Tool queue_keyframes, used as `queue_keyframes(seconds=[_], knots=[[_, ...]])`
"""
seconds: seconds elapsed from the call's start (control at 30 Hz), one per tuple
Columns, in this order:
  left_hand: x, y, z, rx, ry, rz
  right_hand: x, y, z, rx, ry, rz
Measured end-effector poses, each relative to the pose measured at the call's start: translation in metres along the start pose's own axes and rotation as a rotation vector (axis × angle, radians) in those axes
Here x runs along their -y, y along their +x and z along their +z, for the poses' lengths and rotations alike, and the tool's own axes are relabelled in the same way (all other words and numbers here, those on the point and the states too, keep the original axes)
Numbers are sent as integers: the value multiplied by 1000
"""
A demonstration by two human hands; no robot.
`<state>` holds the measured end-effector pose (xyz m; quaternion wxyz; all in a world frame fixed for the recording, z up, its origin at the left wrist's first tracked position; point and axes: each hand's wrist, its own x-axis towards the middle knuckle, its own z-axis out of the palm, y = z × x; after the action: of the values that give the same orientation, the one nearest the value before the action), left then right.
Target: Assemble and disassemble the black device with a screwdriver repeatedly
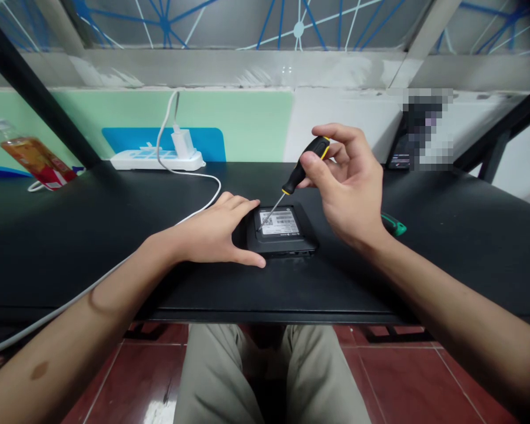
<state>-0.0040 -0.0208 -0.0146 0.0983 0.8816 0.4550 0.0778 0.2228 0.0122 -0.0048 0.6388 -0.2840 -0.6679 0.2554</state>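
A flat black device [307,238] with a white printed label lies on the black table. Around its left side is my left hand [216,232], thumb and fingers spread apart at its near and far edges. My right hand [351,185] holds a black and yellow screwdriver [297,175] by the handle, above and right of the device. The screwdriver slants down to the left, its tip at the left edge of the label; whether it sits in a screw is too small to tell.
A green and black handle [394,225] lies partly behind my right wrist. A white power strip [135,160] with a cable, a tilted bottle [37,156] and a partly pixelated dark upright object [404,138] stand at the back. The table's front edge [269,315] is near my knees.
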Motion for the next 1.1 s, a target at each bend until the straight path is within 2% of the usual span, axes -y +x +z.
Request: queue_keyframes(seconds=[0.23, 0.47, 0.67, 0.93, 1.1], knots=[[-1, 0, -1, 8, -9, 2, -1, -2, 0, 23, 0, 95], [0, 0, 0, -4, -11, 14, -6, -1, -2, 45, -95, 44], [-1, -1, -1, 3, -9, 8, -2, -2, 0, 37, -47, 154], [-1, 0, -1, 3, -4, 9, -5, -1, -2, 36, -84, 45], [-2, 0, -1, 10, -9, 4, -2, -2, -1, 52, -22, 131]])
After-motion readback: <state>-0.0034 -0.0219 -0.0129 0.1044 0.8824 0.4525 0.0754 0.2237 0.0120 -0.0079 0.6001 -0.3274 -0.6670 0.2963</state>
